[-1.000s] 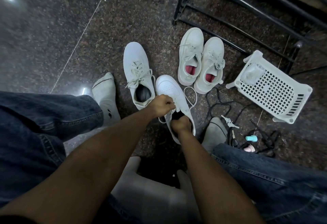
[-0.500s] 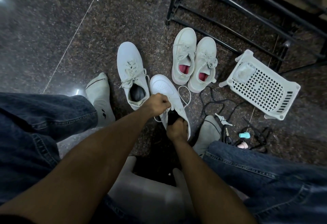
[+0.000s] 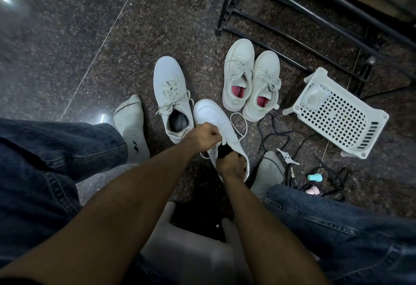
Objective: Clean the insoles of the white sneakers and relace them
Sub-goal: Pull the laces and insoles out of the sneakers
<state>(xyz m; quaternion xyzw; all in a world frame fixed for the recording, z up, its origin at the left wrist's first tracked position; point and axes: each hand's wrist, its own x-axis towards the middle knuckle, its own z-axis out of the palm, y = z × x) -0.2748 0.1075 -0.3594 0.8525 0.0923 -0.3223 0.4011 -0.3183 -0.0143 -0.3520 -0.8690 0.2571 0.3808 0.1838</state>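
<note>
Right now I am gripping the white sneaker (image 3: 216, 127) on the floor (image 3: 67, 36) between my feet, my left hand (image 3: 203, 137) curling round its tongue and lace while my right hand (image 3: 231, 165) is reaching its fingers into the opening. Its laced partner (image 3: 172, 95) is lying at ten o'clock, another pair (image 3: 249, 77) at one o'clock.

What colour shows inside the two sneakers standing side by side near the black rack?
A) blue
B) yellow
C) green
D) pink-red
D: the pair of sneakers beside the rack both show pink-red lining in their openings.
</note>
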